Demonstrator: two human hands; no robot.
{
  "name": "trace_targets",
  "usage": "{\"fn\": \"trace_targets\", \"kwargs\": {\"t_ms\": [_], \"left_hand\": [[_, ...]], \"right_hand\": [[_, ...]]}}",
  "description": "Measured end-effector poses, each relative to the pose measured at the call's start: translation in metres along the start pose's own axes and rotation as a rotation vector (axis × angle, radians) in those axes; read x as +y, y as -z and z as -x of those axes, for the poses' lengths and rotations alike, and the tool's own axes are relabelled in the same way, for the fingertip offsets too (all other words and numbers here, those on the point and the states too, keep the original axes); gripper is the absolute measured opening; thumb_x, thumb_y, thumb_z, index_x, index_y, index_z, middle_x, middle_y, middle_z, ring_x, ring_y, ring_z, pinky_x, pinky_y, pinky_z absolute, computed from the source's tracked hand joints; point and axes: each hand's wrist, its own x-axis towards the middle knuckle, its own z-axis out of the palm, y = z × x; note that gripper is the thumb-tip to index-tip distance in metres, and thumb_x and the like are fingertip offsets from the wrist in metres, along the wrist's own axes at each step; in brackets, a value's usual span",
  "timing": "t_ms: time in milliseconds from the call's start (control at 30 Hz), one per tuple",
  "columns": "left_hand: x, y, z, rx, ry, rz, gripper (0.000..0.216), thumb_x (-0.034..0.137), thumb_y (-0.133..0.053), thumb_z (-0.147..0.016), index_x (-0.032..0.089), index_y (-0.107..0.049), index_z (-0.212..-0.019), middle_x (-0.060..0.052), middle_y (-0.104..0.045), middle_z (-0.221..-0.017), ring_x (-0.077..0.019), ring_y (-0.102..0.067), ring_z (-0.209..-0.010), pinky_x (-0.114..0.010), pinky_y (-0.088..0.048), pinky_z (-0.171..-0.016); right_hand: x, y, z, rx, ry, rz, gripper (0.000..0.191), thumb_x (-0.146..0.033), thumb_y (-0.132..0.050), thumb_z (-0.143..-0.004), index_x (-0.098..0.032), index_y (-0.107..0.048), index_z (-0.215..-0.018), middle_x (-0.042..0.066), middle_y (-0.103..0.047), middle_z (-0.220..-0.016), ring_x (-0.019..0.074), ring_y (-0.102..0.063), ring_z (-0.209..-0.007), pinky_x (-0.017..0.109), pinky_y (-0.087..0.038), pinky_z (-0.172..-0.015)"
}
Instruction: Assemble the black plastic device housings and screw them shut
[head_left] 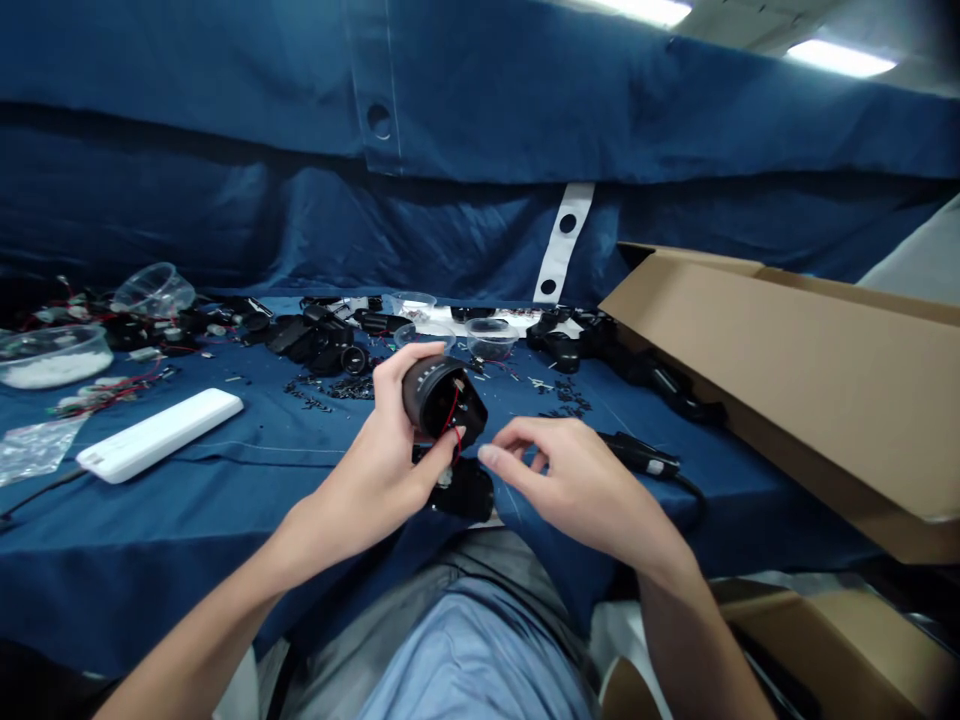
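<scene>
My left hand (390,450) grips a black cylindrical housing (441,398) with a thin red wire (454,412) hanging from its open end, held a little above the blue-covered table. A second black part (463,490) lies on the cloth just under it. My right hand (570,480) hovers to the right of the housing with its fingers loosely curled and nothing in them, the index fingertip close to the red wire.
A white flat bar (157,433) lies at left, near clear plastic bowls (52,355) and wired parts. Black parts (322,340) and small screws (330,390) litter the back. A black cable plug (641,455) lies right, beside an open cardboard box (810,380).
</scene>
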Motion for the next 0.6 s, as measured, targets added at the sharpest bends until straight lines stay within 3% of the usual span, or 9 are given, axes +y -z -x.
{"fn": "trace_targets", "kwargs": {"t_ms": [67,200,267,367,433,533,600], "left_hand": [[-0.003,0.004,-0.003,0.048,-0.067,-0.033,0.073,0.014,-0.074,-0.092,0.029,-0.032,-0.151,-0.011,-0.056,-0.139,-0.0226,-0.068,-0.118,-0.033,-0.067,-0.086],[-0.004,0.014,-0.006,0.080,-0.197,-0.110,0.071,0.012,-0.074,-0.093,0.028,-0.035,-0.150,-0.011,-0.058,-0.145,-0.0233,-0.065,-0.130,-0.040,-0.059,-0.107],[-0.003,0.019,-0.005,0.072,-0.223,-0.148,0.071,0.012,-0.073,-0.094,0.028,-0.034,-0.151,-0.012,-0.058,-0.145,-0.0232,-0.063,-0.132,-0.041,-0.056,-0.111],[-0.003,0.023,-0.003,0.063,-0.217,-0.178,0.074,0.013,-0.072,-0.094,0.028,-0.031,-0.154,-0.012,-0.059,-0.144,-0.0227,-0.065,-0.129,-0.041,-0.056,-0.110],[-0.003,0.024,-0.002,0.073,-0.221,-0.192,0.075,0.014,-0.074,-0.094,0.029,-0.031,-0.153,-0.011,-0.059,-0.143,-0.0228,-0.067,-0.127,-0.040,-0.057,-0.108],[-0.005,0.023,-0.002,0.082,-0.254,-0.218,0.076,0.014,-0.075,-0.093,0.029,-0.031,-0.154,-0.011,-0.062,-0.139,-0.0224,-0.069,-0.121,-0.040,-0.060,-0.103],[-0.006,0.022,-0.004,0.080,-0.315,-0.234,0.079,0.013,-0.075,-0.093,0.029,-0.030,-0.156,-0.012,-0.062,-0.139,-0.0224,-0.070,-0.120,-0.040,-0.061,-0.101]], "right_hand": [[0.003,-0.002,-0.002,-0.126,-0.012,0.045,0.032,-0.054,-0.068,-0.095,-0.025,-0.079,-0.092,0.001,-0.079,-0.090,0.0194,-0.070,-0.084,0.032,-0.047,-0.077],[0.009,-0.024,-0.014,-0.384,0.018,-0.158,0.038,-0.058,-0.077,-0.087,-0.022,-0.076,-0.101,0.002,-0.078,-0.093,0.0199,-0.072,-0.085,0.032,-0.050,-0.076],[0.012,-0.037,-0.020,-0.318,0.049,-0.189,0.042,-0.056,-0.081,-0.084,-0.021,-0.072,-0.105,0.004,-0.076,-0.098,0.0207,-0.070,-0.090,0.034,-0.051,-0.080],[0.013,-0.048,-0.025,-0.146,0.123,-0.171,0.055,-0.050,-0.086,-0.081,-0.020,-0.064,-0.121,0.008,-0.071,-0.123,0.0248,-0.065,-0.114,0.039,-0.050,-0.097],[0.013,-0.050,-0.026,-0.199,0.178,-0.180,0.055,-0.048,-0.083,-0.084,-0.019,-0.062,-0.126,0.009,-0.069,-0.129,0.0257,-0.063,-0.119,0.040,-0.048,-0.102],[0.011,-0.049,-0.027,-0.373,0.224,-0.210,0.037,-0.047,-0.075,-0.092,-0.018,-0.069,-0.114,0.006,-0.074,-0.112,0.0222,-0.066,-0.098,0.035,-0.049,-0.089],[0.010,-0.049,-0.027,-0.403,0.245,-0.260,0.029,-0.043,-0.075,-0.093,-0.018,-0.072,-0.108,0.002,-0.075,-0.102,0.0198,-0.065,-0.090,0.032,-0.047,-0.082]]}}
